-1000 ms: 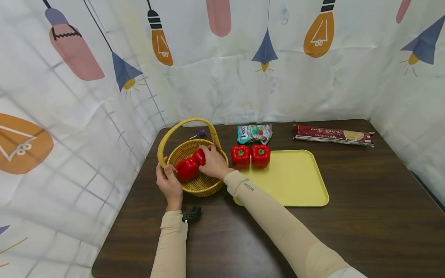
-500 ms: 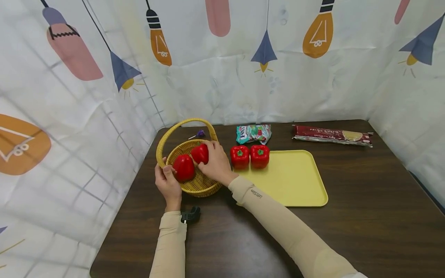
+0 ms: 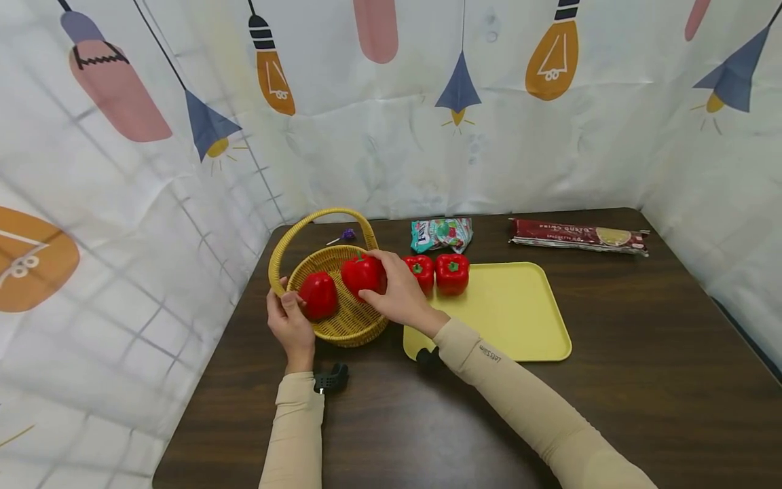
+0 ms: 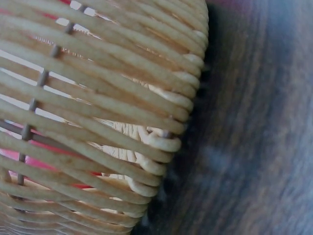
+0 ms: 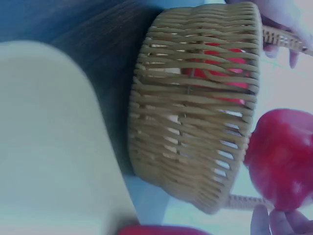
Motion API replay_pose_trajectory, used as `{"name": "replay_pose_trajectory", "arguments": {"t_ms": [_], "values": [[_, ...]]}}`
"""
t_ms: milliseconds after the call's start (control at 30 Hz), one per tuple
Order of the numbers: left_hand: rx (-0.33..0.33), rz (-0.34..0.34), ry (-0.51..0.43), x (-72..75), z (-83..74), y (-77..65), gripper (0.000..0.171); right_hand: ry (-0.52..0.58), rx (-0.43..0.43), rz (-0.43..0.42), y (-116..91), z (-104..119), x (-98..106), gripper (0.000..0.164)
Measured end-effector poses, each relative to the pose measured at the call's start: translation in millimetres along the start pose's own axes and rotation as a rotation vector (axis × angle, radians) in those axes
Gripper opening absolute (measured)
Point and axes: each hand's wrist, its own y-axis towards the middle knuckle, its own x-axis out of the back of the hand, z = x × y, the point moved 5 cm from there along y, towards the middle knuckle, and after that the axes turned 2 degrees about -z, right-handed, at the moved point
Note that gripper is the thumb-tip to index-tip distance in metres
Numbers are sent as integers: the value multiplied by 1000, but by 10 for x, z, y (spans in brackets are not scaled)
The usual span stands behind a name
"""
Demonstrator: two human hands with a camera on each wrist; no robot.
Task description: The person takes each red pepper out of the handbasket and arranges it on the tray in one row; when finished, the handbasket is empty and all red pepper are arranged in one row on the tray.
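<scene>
My left hand [image 3: 292, 329] grips the yellow wicker basket [image 3: 354, 336] at its left rim, by the foot of the arched handle. One red bell pepper [image 3: 319, 297] lies inside, next to that hand. Another red bell pepper [image 3: 363, 274] is held by my right hand [image 3: 400, 288] over the right part of the basket; its green stem faces up. In the right wrist view this held pepper [image 5: 282, 159] shows above the rim, with fingertips [image 5: 281, 224] at its side. The left wrist view is filled by the basket's woven wall [image 4: 93, 107].
Two red bell peppers [image 3: 452, 274] stand at the left end of a yellow tray [image 3: 507, 312], right of the basket. Behind are a teal candy bag [image 3: 441, 235], a dark red spaghetti packet [image 3: 577, 236] and a purple lollipop [image 3: 347, 233]. A patterned curtain surrounds the table.
My right hand has lifted the bell pepper from beside the other one and moved it rightward, turning its stem into sight. My left hand keeps its hold on the basket.
</scene>
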Motion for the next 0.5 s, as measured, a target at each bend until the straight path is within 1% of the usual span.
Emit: {"name": "replay_pose_trajectory", "arguments": {"t_ms": [133,267,400,500], "values": [[1,-4,8,7,-1,-7,31,26,25,1,-104,-13,123,69],[4,-6,3,6,-1,-12,29,47,32,-16,-216,-89,299,69],[-4,-5,6,0,-17,-9,33,44,19,-39,-315,-202,517,67],[-12,-10,9,1,-27,0,37,70,4,-62,-358,-296,673,68]]}}
